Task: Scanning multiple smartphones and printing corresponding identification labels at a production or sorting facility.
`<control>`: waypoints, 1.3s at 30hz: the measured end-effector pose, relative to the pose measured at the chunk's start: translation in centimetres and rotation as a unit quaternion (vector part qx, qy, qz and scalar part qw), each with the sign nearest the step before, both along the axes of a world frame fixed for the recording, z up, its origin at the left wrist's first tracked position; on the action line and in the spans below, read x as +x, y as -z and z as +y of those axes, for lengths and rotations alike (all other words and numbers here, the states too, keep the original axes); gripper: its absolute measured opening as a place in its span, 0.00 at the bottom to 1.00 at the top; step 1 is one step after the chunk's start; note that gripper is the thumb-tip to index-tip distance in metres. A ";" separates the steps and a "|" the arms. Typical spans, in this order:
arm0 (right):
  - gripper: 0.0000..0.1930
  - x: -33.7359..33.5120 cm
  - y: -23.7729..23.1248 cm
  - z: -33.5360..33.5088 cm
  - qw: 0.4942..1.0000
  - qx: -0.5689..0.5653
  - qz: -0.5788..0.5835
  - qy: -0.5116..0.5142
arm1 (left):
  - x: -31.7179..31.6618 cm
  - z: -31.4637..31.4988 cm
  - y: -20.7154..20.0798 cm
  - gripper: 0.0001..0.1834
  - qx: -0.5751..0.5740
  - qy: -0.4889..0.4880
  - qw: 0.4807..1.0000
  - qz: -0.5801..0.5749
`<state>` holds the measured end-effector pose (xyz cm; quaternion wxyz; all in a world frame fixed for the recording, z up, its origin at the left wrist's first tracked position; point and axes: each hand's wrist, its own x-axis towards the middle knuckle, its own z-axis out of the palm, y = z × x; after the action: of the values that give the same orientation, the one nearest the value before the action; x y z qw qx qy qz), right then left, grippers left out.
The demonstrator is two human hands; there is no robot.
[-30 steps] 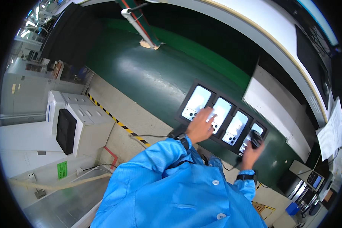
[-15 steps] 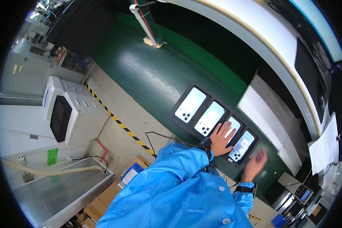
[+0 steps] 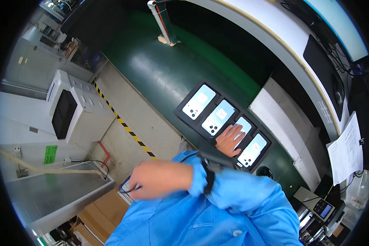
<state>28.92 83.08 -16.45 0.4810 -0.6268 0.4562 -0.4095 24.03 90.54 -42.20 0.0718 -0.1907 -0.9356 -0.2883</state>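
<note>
The wide green belt (image 3: 164,74) runs in front of me. A big white machine (image 3: 82,110) stands on my left. On the belt lies a long black tray (image 3: 179,108) with four white phones in a row. The third phone (image 3: 245,123) is under my left hand (image 3: 229,140), which lies flat on it with the fingers spread. My right hand (image 3: 158,180) reaches across my blue coat to my left side, above a cardboard box (image 3: 106,205). It is blurry, so I cannot tell if it is spread or closed.
</note>
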 end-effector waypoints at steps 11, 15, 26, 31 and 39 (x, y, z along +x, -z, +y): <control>0.14 -0.1 -4.6 7.6 0.976 -0.086 -0.072 0.187 | -0.1 0.3 -0.5 0.37 0.006 0.005 1.000 -0.013; 0.22 -1.4 -1.3 11.4 0.939 -0.055 0.095 0.327 | -0.1 0.2 -0.9 0.36 0.006 -0.013 1.000 -0.028; 0.08 4.8 18.2 44.6 0.338 0.289 0.283 0.849 | -0.9 0.7 -1.2 0.40 -0.046 -0.035 0.997 -0.041; 0.06 7.3 19.1 53.3 0.200 0.317 0.310 0.874 | -1.1 1.4 0.5 0.41 -0.142 0.016 0.990 0.017; 0.13 10.4 18.0 59.1 0.069 -0.057 -0.110 0.990 | -0.9 2.5 1.7 0.46 -0.210 0.018 0.977 0.033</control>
<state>39.32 142.16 -34.50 -0.3582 0.4259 0.5756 -0.5991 23.09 93.04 -43.92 0.0555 -0.2277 -0.9688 -0.0802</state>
